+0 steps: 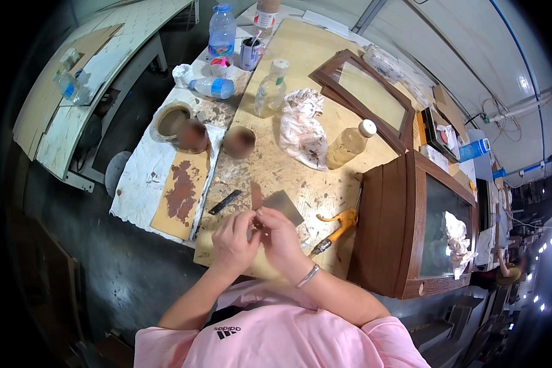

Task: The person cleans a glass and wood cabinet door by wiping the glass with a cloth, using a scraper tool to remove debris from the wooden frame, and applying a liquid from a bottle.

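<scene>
My left hand [234, 238] and my right hand [281, 238] meet low over the near side of the table, fingers closed and pinched together. A thin reddish-brown strip [255, 194] sticks up from where their fingertips meet, its lower end hidden. Just behind the right fingers shows a thin grey flat plate [286, 207]; whether it is held or lies on the table, I cannot tell. A short black flat tool [225, 202] lies left of the strip. An orange air gun [341, 225] with a metal fitting rests to the right of my right hand.
A brown wooden cabinet [381, 227] with a glass front stands on the right, a glazed frame [374, 92] behind it. Glass bottles [349, 146], a crumpled cloth [303, 130] and round pots [239, 142] stand farther back. A stained board [181, 195] lies left on white cloth.
</scene>
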A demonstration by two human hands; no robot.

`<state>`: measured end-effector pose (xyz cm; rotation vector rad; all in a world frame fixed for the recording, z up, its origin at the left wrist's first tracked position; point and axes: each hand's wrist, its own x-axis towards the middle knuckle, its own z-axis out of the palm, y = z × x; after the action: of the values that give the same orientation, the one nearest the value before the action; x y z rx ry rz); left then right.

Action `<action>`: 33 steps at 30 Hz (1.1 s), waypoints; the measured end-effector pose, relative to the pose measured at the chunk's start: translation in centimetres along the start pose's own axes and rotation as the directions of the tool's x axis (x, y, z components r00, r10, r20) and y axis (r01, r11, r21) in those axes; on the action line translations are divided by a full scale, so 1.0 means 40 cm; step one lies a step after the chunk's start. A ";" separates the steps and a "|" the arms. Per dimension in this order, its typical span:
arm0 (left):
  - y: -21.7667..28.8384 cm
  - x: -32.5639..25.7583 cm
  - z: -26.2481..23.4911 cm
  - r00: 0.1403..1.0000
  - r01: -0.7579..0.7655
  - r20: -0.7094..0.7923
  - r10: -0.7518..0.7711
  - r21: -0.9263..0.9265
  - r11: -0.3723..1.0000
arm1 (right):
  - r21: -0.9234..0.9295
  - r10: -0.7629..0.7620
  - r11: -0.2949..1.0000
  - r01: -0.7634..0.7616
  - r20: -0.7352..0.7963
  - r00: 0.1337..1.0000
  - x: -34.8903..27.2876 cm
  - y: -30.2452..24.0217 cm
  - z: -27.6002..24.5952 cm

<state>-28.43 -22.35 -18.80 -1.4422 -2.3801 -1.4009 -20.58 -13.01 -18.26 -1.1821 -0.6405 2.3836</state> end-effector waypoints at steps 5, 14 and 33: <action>-0.026 0.045 0.009 0.998 0.042 -0.043 -0.042 -0.004 0.999 | -0.084 -0.056 0.995 0.058 0.036 0.998 0.040 -0.008 0.054; -0.150 0.186 0.007 0.975 0.164 -0.158 -0.158 0.028 0.986 | -0.270 -0.028 0.962 0.048 0.077 0.997 0.156 -0.058 0.125; -0.282 0.486 0.049 0.932 -0.246 0.348 0.100 0.405 0.881 | -0.878 -0.562 -0.029 0.478 0.410 0.718 0.492 -0.106 0.080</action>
<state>-46.85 -9.34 -19.10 -1.7848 -2.4357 -0.5564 -33.59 0.29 -26.57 -1.0054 -2.3196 1.0124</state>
